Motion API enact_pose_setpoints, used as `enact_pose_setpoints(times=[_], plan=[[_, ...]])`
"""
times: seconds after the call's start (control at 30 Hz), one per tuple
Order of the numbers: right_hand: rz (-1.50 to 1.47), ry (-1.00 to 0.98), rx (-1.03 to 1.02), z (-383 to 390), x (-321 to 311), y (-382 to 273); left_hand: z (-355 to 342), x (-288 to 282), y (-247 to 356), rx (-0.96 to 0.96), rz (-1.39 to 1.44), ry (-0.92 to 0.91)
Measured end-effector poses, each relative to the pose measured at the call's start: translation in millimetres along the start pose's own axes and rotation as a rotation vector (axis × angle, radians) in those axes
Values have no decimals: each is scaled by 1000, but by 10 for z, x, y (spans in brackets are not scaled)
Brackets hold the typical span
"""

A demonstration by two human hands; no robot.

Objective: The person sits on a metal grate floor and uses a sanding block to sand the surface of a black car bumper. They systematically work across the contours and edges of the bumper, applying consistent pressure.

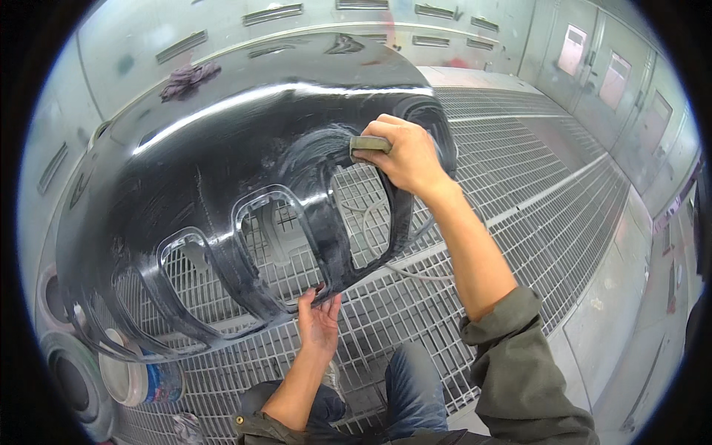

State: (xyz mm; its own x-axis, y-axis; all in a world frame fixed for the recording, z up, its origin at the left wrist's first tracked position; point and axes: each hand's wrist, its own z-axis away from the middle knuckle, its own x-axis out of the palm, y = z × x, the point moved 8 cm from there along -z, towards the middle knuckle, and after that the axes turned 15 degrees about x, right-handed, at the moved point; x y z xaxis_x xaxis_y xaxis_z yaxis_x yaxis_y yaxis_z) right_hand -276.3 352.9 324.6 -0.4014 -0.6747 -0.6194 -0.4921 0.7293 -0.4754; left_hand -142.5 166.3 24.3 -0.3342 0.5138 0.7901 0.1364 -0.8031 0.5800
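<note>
A large glossy black car front panel (245, 141) with several slot-shaped openings lies tilted before me. Pale, dusty scuff marks show on it around the upper right opening. My right hand (404, 152) is closed round an olive-grey sanding pad (369, 144), which rests against the panel just above that opening. Lower down, my left hand (319, 322) grips the panel's near edge between thumb and fingers; some of its fingertips are hidden behind the edge.
A crumpled purple-grey cloth (189, 80) lies on the panel's far left. Metal grating (519, 170) forms the floor. Buckets (122, 378) and a round tub (74, 386) stand at the lower left. A thin hose (419, 276) runs beneath the panel. Pale walls with vents surround it.
</note>
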Motion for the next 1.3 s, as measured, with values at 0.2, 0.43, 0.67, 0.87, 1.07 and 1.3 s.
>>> enact_pose_setpoints(times=[0.2,0.43,0.67,0.87,1.07,1.3], plan=[[-27,-217,-312,-174,238,-446,39,88,40,7,29,-18],[265,-198,-172,-252,-44,62,-40,-53,5,19,-72,4],[15,-79,39,-112,290,-322,-44,-22,-27,-16,-13,-18],[-163,-87,340,319,275,-279,-20,8,49,-15,-31,-29],[-402,114,348,1022,349,-107,-15,13,46,-24,-60,-20],[-612,180,441,1545,483,95,5,89,59,-7,-25,-40]])
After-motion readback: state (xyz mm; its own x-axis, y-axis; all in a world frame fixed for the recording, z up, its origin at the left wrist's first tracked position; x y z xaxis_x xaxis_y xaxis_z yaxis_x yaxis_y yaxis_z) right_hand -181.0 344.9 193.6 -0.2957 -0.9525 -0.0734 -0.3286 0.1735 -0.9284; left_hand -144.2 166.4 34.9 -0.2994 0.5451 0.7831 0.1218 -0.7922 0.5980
